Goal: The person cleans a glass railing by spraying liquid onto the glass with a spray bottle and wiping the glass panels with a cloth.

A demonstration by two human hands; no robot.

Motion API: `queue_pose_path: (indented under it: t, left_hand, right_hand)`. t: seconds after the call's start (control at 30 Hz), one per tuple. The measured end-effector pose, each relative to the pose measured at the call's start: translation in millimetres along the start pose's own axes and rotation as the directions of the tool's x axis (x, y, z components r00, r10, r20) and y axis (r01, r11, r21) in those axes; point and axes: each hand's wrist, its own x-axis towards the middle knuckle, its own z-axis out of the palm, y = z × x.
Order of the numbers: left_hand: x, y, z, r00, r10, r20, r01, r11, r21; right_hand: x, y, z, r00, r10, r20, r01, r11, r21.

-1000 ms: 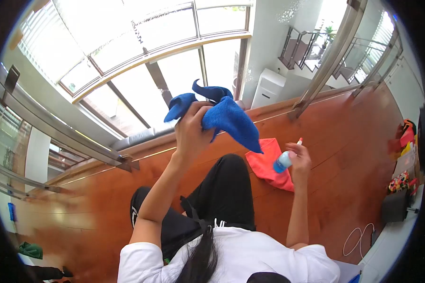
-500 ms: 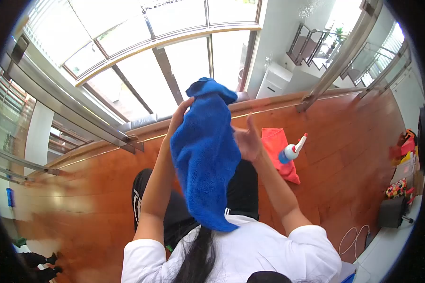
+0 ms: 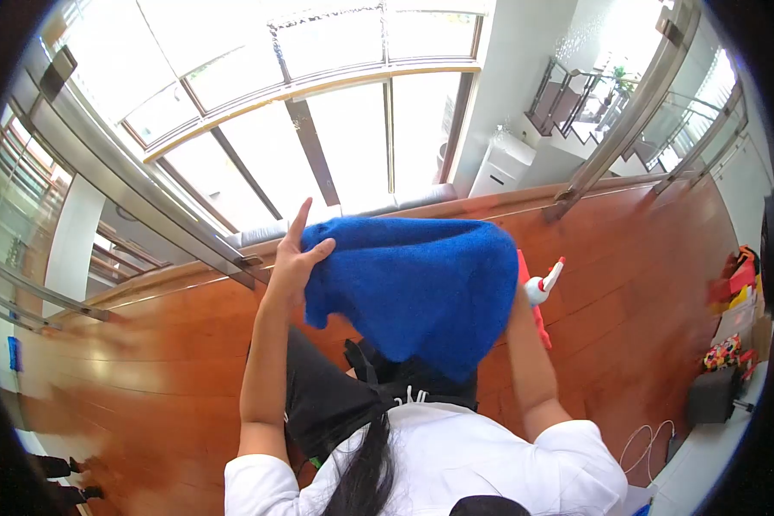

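while the left hand [image 3: 293,263] grips a blue cloth [image 3: 413,288], the right hand's state (hidden behind it) is unclear.

Looks like a home, most likely a living area. Shows as one through the red-brown wood floor [image 3: 628,284], laid in planks, and the metal-framed glass railing [image 3: 39,215] at left, continuing at far right. Opens at the far side onto tall, bright windows [image 3: 353,138], with grey padding [image 3: 426,198], perhaps a seat, low beneath. Includes stairs [image 3: 632,153] at far right, with a green plant [image 3: 621,81] beyond and a white cabinet [image 3: 500,168] just left. Gathers everyday clutter along the right edge: a patterned bundle [image 3: 721,353], a dark box [image 3: 712,396] and, nearer, a looped white cord [image 3: 638,445].
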Motion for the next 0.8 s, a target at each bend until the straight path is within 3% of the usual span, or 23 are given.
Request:
queue_pose_path:
  t: [0.03, 0.07, 0.13, 0.17, 0.2, 0.23, 0.27, 0.3, 0.33, 0.37, 0.4, 0.43, 0.47, 0.53, 0.57, 0.6, 0.67, 0.7, 0.73, 0.77, 0.8]
  left_hand:
    - [-1.8, -2.3, -10.2, 0.995, -0.086, -0.043, 0.088, 0.995, 0.041]
    - [-2.3, -10.0, -22.7, 0.996, -0.076, -0.048, 0.078, 0.996, 0.041]
    - [-3.8, -23.9, -45.7, 0.987, -0.149, 0.06, 0.131, 0.962, 0.239]
    - [-10.1, -21.5, -50.7, 0.991, -0.126, 0.051, 0.111, 0.966, 0.235]
    - [-18.9, -16.1, -54.8, 0.994, -0.065, 0.084, 0.035, 0.947, 0.32]
    - [-26.4, -9.2, -58.5, 0.993, -0.004, 0.12, -0.045, 0.914, 0.403]
    - [-32.3, -2.4, -61.8, 0.988, 0.078, 0.135, -0.139, 0.831, 0.539]
    - [-37.4, -1.8, -66.1, 0.972, 0.186, 0.146, -0.236, 0.719, 0.653]
    - [-39.4, 0.3, -69.6, 0.944, 0.284, 0.171, -0.311, 0.582, 0.751]
    - [-41.1, 12.4, -67.3, 0.938, 0.304, 0.164, -0.318, 0.575, 0.754]
    - [-47.4, 25.1, -64.8, 0.944, 0.315, 0.094, -0.243, 0.476, 0.845]
    - [-54.3, 38.8, -61.5, 0.944, 0.33, 0.025, -0.154, 0.371, 0.916]
    - [-56.9, 52.3, -59.4, 0.939, 0.342, 0.024, -0.157, 0.367, 0.917]
    - [-53.6, 81.4, -56.5, 0.89, 0.446, -0.093, -0.07, 0.335, 0.94]
    - [-49.5, 92.6, -56.6, 0.831, 0.544, -0.113, -0.124, 0.381, 0.916]
    - [-42.4, 107.2, -64.4, 0.766, 0.639, -0.067, -0.154, 0.284, 0.946]
    - [-29.0, 153.0, -69.0, 0.605, 0.788, -0.111, -0.157, 0.254, 0.954]
    - [-21.3, 180.0, -65.3, 0.471, 0.862, -0.187, -0.138, 0.282, 0.95]
    - [-15.1, 213.0, -61.7, 0.347, 0.935, -0.065, 0.005, 0.067, 0.998]
    - [-9.4, 247.9, -55.8, 0.191, 0.982, -0.011, 0.071, -0.002, 0.997]
    - [-1.1, 282.1, -53.4, 0.084, 0.992, 0.094, 0.261, -0.113, 0.959]
  right_hand:
    - [-0.5, -7.8, -14.0, 1.0, 0.005, 0.016, -0.004, 1.0, -0.008]
    - [-0.2, -13.1, -21.2, 0.999, 0.024, 0.043, -0.023, 1.0, -0.021]
    - [5.7, -17.6, -24.4, 0.987, 0.139, 0.087, -0.137, 0.99, -0.027]
    - [-12.1, -19.0, 38.2, 0.971, 0.23, -0.056, -0.231, 0.973, -0.008]
    - [-12.9, -17.1, 38.0, 0.973, 0.228, -0.036, -0.229, 0.973, -0.026]
    - [-14.3, -16.5, 35.4, 0.989, 0.115, -0.098, -0.141, 0.933, -0.332]
    - [-10.0, -20.1, 38.7, 0.993, -0.023, -0.119, -0.055, 0.792, -0.607]
    - [-4.8, -28.1, 43.8, 0.995, -0.026, -0.092, -0.036, 0.786, -0.618]
    - [-5.3, -37.1, 56.5, 0.978, -0.209, -0.016, 0.068, 0.389, -0.919]
    - [-8.9, -44.5, 75.1, 0.93, -0.341, 0.135, 0.103, -0.11, -0.989]
    - [-11.2, -51.1, 95.7, 0.927, -0.342, 0.152, 0.118, -0.116, -0.986]
    - [-12.4, -57.7, 127.5, 0.876, -0.478, 0.071, -0.111, -0.342, -0.933]
    - [-10.2, -64.9, 149.8, 0.785, -0.618, 0.036, -0.357, -0.5, -0.789]
    - [-1.2, -77.8, 169.5, 0.586, -0.718, 0.374, -0.168, -0.56, -0.811]
    - [3.0, -87.5, 186.4, 0.512, -0.763, 0.394, -0.074, -0.496, -0.865]
    - [9.0, -99.3, 205.2, 0.438, -0.806, 0.399, 0.027, -0.432, -0.902]
    - [33.6, -130.7, 237.4, 0.167, -0.854, 0.493, 0.23, -0.452, -0.862]
    - [28.7, -130.6, 282.1, 0.315, -0.935, 0.163, 0.482, 0.009, -0.876]
    - [39.8, -140.8, 308.6, 0.205, -0.945, 0.255, 0.674, -0.053, -0.737]
    - [53.8, -151.9, 334.3, 0.116, -0.949, 0.292, 0.809, -0.08, -0.582]
    - [66.2, -162.5, 363.8, 0.026, -0.93, 0.368, 0.875, -0.156, -0.458]
